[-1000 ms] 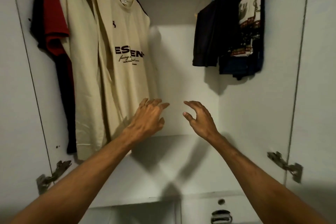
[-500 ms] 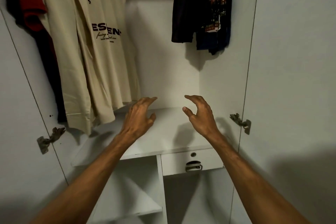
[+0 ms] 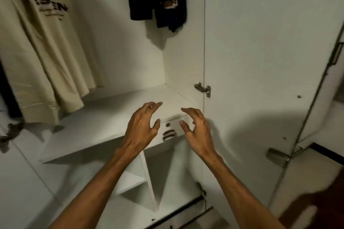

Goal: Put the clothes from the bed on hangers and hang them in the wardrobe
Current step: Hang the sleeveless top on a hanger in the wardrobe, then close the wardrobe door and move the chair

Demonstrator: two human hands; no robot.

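Both bare forearms are reaching up from the bottom edge, and nothing is being carried. The left grip (image 3: 143, 126) is hovering with its fingers spread and loosely bent, holding nothing, over the front edge of the white shelf (image 3: 96, 124). Just beside it the right grip (image 3: 197, 132) is doing the same: fingers fanned, thumb out, empty, palm turning toward its partner.

Between the two grips a small drawer (image 3: 175, 126) is showing, with its dark handle (image 3: 168, 135) sitting under a round keyhole. Neither grip seems to be touching it. Below the shelf, a lower compartment (image 3: 130, 180) with a divider is standing open.

Moving further in, the shelf is running back to the rear wall of the wardrobe (image 3: 121, 42). A metal hinge (image 3: 203, 89) is sitting on the right side wall, and the white door (image 3: 260, 42) is swinging wide open to the right.

And there are the clothes. A cream T-shirt (image 3: 42, 52) with dark lettering is hanging at the left, its hem dangling just above the shelf. Up at the back right, dark garments (image 3: 158, 0), one with a printed pattern, are hanging close to the side wall, well above the shelf.
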